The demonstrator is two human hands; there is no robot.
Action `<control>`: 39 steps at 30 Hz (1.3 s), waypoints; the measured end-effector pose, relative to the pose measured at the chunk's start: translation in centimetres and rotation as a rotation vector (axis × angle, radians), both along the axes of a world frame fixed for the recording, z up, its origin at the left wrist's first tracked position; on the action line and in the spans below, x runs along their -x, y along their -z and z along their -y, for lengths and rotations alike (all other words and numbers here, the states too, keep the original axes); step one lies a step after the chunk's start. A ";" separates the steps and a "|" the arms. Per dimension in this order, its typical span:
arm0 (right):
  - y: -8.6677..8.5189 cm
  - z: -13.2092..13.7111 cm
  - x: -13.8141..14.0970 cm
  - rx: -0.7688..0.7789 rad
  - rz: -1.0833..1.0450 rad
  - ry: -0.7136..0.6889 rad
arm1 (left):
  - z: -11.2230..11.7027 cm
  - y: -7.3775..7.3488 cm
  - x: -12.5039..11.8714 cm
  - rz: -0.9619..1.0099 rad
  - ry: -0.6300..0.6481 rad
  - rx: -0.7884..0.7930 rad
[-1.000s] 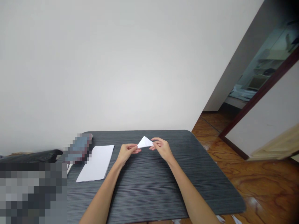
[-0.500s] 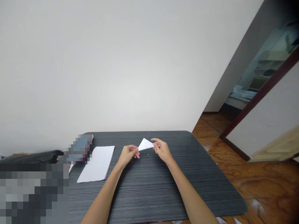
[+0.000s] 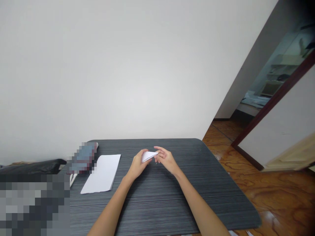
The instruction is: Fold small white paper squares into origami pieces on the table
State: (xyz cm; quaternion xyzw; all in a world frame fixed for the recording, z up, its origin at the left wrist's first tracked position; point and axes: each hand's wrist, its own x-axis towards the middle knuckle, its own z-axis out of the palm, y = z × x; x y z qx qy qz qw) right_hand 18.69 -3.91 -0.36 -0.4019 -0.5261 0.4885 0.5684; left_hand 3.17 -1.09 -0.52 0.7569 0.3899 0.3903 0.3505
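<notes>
A small piece of folded white paper (image 3: pixel 149 156) is held above the table, its narrow point directed to the right. My left hand (image 3: pixel 138 165) is closed on its wide end, thumb on the near side and fingers behind. Close to the paper's pointed tip, my right hand (image 3: pixel 166 161) has its fingers curved and apart. Whether one of those fingers touches the tip I cannot tell. A stack of white paper sheets (image 3: pixel 102 173) lies on the table to the left of my hands.
The dark, wood-grained table (image 3: pixel 157 203) stands against a white wall (image 3: pixel 142 72). A blurred-out object (image 3: pixel 83 157) rests at its left edge. To the right are a wooden floor (image 3: pixel 278 186) and a doorway; white scraps (image 3: pixel 249 233) lie on the floor.
The folded paper has turned from a wide triangle to a narrower view and moved slightly left. My left hand has shifted its hold around it, and my right fingers have loosened from its right corner.
</notes>
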 end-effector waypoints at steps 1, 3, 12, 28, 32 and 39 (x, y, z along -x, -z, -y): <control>0.1 0.0 0.4 0.005 -0.029 -0.014 | 0.1 0.0 -0.1 0.027 0.008 0.041; 0.2 0.0 1.0 0.013 -0.055 -0.034 | 0.4 0.1 -0.4 0.071 0.061 0.093; -0.3 0.8 1.6 -0.006 0.013 -0.100 | 1.0 0.9 -1.3 0.131 0.143 -0.022; -0.1 0.9 0.7 -0.131 0.229 -0.006 | 1.1 -0.8 -0.5 0.088 0.227 0.020; 0.1 0.9 0.8 -0.174 0.355 0.034 | 1.2 -0.7 -0.5 0.118 0.211 0.041; 0.4 1.0 0.8 -0.111 0.364 0.019 | 1.5 -1.0 -0.6 0.124 0.133 0.087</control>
